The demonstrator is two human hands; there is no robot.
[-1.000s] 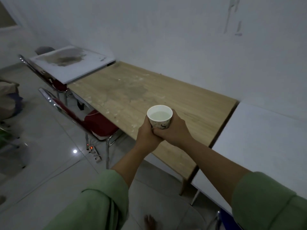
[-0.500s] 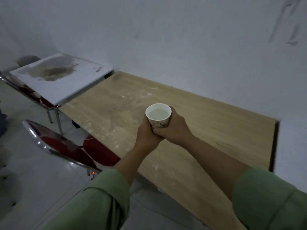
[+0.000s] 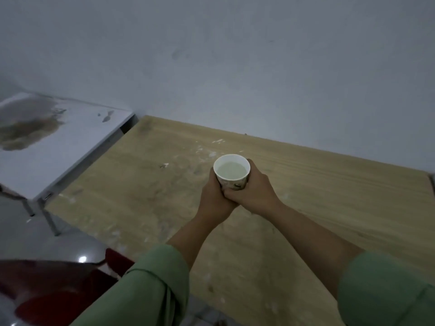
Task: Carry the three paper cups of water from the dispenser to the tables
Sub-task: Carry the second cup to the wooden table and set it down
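Over the wooden table: the cup (image 3: 231, 172) was held upright above the table's middle, nearer the far edge than the near one; whether it touched the top could not be told.
Cup: white paper with a dark print low on its side, water close to the rim.
Left hand (image 3: 215, 198): wrapped around the cup's left side and base, fingers closed on it.
Right hand (image 3: 253, 190): closed on the cup's right side — its fingers met the left hand's under the cup.
Sleeves: green, pushed up both forearms.
Wooden table (image 3: 329, 196): far edge against the wall, top scuffed with pale flecks.
White table (image 3: 70, 142): just beside the wooden table's left edge — a brown stain at its far left corner.
Chair (image 3: 54, 285): red seat at the wooden table's near left corner.
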